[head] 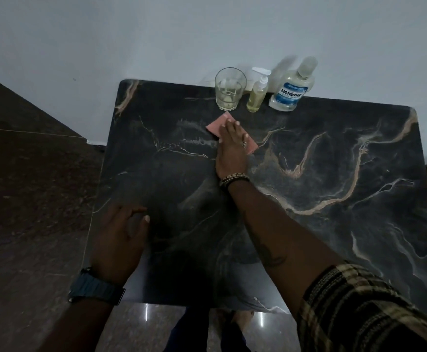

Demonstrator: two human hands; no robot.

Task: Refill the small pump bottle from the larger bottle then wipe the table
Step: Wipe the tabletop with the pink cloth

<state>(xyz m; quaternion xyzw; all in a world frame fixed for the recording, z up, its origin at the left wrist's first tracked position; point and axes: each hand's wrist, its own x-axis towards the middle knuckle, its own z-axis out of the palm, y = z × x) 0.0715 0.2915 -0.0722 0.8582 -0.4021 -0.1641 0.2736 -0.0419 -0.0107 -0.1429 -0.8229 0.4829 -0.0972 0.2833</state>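
Near the table's far edge, right hand [232, 146] lies spread flat on a thin pink cloth [221, 123]

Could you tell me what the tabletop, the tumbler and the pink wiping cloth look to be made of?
The tabletop looks like polished dark marble or a marble-look slab: pale veins and a glossy reflection near its front edge. The tumbler appears to be clear glass, thick-walled and see-through. The pink cloth under the right hand looks like a thin, matte sponge or microfibre wipe; which one is unclear.
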